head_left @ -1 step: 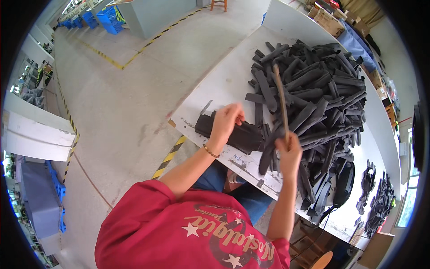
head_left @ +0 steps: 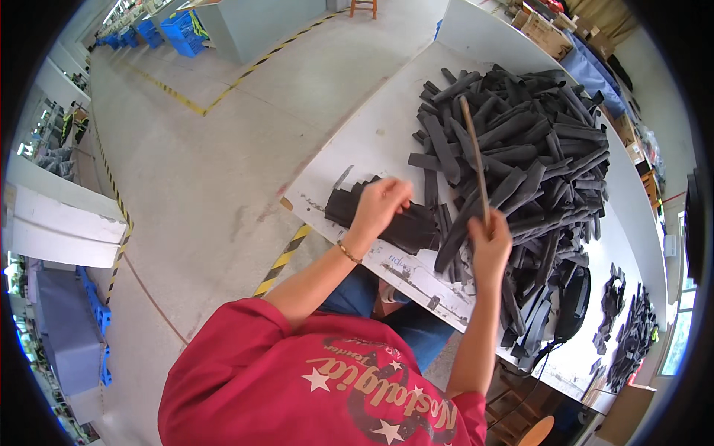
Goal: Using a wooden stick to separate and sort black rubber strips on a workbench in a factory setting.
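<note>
Concrete floor with yellow-and-black hazard tape runs off to the left of the white worktable, and you're bent right over that table's near corner. Nearest you, your left hand presses down on the small neat stack of dark strips at the table's near edge; fingers curled over the top piece, though whether they pinch it or just pin it flat, I cannot tell. Beside it, your right hand is closed around the bottom of a long thin stick, which stands up and leans out over the table. Just past both hands sits the big heap of loose dark strips, piled every which way across the table's middle. So by my read, you're early on: a handful squared up near you, the great bulk unsorted. Farther along the table, toward its right end, a black rounded object with a cord and small dark clusters are too small to identify. Your lap hides the table's underside.
</note>
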The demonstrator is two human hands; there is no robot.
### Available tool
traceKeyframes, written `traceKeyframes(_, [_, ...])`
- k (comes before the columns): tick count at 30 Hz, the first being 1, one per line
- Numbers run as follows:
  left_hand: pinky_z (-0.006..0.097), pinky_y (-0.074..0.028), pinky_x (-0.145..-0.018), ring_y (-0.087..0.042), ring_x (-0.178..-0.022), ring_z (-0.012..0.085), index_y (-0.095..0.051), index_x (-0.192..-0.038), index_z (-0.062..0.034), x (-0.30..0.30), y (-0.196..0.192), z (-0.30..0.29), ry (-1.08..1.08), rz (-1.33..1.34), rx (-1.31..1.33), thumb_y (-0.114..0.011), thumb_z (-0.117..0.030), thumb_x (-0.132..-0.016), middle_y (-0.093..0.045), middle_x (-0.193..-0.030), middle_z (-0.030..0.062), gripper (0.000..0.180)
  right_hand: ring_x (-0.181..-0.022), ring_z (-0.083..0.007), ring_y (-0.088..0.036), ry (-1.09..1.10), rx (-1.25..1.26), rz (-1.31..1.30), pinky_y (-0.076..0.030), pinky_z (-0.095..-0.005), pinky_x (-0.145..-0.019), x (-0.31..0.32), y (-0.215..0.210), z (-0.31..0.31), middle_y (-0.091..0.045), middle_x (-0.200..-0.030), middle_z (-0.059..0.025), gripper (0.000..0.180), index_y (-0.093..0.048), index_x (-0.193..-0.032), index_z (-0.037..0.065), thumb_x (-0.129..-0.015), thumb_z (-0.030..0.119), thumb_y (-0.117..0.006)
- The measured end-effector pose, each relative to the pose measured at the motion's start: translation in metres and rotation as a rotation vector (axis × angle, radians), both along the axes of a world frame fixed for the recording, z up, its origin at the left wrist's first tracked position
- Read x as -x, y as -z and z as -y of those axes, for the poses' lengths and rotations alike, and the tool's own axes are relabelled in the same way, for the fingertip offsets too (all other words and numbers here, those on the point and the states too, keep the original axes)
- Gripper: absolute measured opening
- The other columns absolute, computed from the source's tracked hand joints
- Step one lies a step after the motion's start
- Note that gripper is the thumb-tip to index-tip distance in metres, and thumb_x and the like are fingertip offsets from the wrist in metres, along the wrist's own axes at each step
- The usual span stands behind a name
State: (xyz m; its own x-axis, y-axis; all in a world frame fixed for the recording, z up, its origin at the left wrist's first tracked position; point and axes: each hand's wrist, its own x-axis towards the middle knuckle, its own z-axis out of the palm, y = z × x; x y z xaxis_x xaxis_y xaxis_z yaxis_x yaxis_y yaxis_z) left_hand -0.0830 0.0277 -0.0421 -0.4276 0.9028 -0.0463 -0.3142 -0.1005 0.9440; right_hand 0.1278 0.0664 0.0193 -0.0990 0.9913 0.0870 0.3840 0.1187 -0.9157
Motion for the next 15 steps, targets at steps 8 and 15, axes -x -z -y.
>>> traceKeyframes(8, [0.033, -0.049, -0.075, -0.057, -0.086, 0.0235, -0.065, -0.086, -0.0050, -0.013, 0.021, 0.000, 0.272, -1.111, -0.325, -0.073, -0.008, -0.071, -0.058, -0.088, 0.0062, 0.017, -0.062, -0.0074, -0.047, 0.054, -0.157, 0.106, -0.039, -0.0234, -0.058, -0.026, 0.013, -0.016, -0.054, -0.070, -0.0015, 0.021, -0.061, -0.110, 0.000, -0.091, 0.011, -0.059])
traceKeyframes(15, [0.037, -0.046, -0.083, -0.054, -0.090, 0.0232, -0.066, -0.080, -0.0071, -0.004, 0.026, -0.019, 0.348, -1.346, -0.324, -0.072, -0.011, -0.068, -0.058, -0.092, 0.0047, 0.013, -0.059, -0.0080, -0.050, -0.031, 0.091, 0.218, -0.041, -0.0236, -0.056, -0.104, 0.045, 0.051, -0.055, -0.065, -0.0031, 0.022, -0.062, -0.109, 0.001, -0.090, 0.012, -0.059])
